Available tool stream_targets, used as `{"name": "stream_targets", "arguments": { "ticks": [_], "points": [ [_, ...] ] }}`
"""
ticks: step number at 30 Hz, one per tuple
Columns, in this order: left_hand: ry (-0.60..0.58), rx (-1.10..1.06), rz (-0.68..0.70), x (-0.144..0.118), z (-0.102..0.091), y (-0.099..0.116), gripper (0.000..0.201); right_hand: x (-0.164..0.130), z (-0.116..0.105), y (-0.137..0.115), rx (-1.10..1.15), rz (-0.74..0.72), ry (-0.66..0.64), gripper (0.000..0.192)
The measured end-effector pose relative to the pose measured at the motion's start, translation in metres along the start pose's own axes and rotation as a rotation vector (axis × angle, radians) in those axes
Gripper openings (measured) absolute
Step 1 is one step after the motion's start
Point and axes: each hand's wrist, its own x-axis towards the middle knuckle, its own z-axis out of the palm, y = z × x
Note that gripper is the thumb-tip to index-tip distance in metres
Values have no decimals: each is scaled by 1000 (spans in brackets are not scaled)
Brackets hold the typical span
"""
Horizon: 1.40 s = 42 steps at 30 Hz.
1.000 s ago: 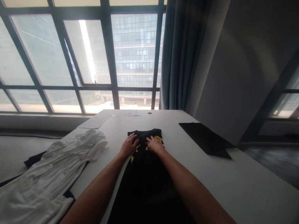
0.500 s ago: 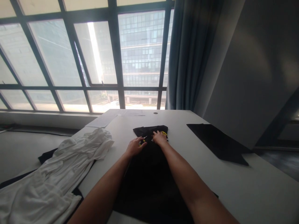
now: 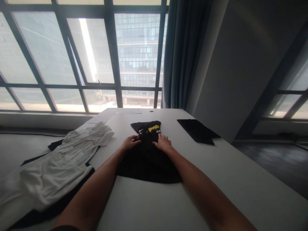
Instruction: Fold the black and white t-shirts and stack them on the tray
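Both forearms are reaching out over the white surface (image 3: 149, 205). The left hand (image 3: 128, 143) and right hand (image 3: 164, 144) are lying released, palms flat, on the black garment (image 3: 146, 160) at mid-surface, seemingly pressing a fold; next, gripping its edges evenly.

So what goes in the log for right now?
left hand: flat on black garment | right hand: flat on it | white garment: left | table

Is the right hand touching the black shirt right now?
Touching. The head view shows the right hand flat on the black shirt, with no gap.
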Motion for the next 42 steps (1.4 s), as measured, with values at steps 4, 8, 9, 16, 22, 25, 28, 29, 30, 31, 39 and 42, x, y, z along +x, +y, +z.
{"name": "stream_targets", "arguments": {
  "ticks": [4, 8, 9, 16, 22, 25, 28, 29, 30, 31, 39, 42],
  "points": [
    [-2, 79, -9, -49, -5, 21, 56, -40, -9, 24, 56, 33, -62, 74],
    [15, 234, -35, -92, -13, 38, 63, -73, -13, 50, 126, 18, -89, 69],
    [13, 280, -69, -101, -15, 42, 66, -81, -14, 56, 148, 11, -93, 64],
    [-63, 345, -256, -150, -32, 67, 64, -148, -46, 79, 206, 13, -137, 31],
    [39, 178, -34, -182, -43, 103, 61, -181, -79, 86, 250, -58, -42, 28],
    [69, -34, 124, -191, -43, 119, 60, -189, -92, 91, 333, -105, 27, 31],
    [19, -259, 225, -194, -38, 127, 56, -194, -102, 96, 502, -154, 21, 30],
    [14, -309, 252, -194, -37, 128, 55, -196, -104, 97, 542, -168, 34, 29],
    [16, -341, 275, -195, -35, 130, 55, -197, -106, 97, 564, -179, 60, 28],
    [19, -358, 293, -195, -34, 131, 54, -199, -107, 97, 570, -184, 89, 27],
    [-124, -277, 356, -204, -22, 140, 51, -212, -114, 89, 636, -296, -135, 32],
    [-232, -224, 359, -208, -11, 141, 51, -214, -109, 84, 598, -321, -385, 45]
  ]
}}
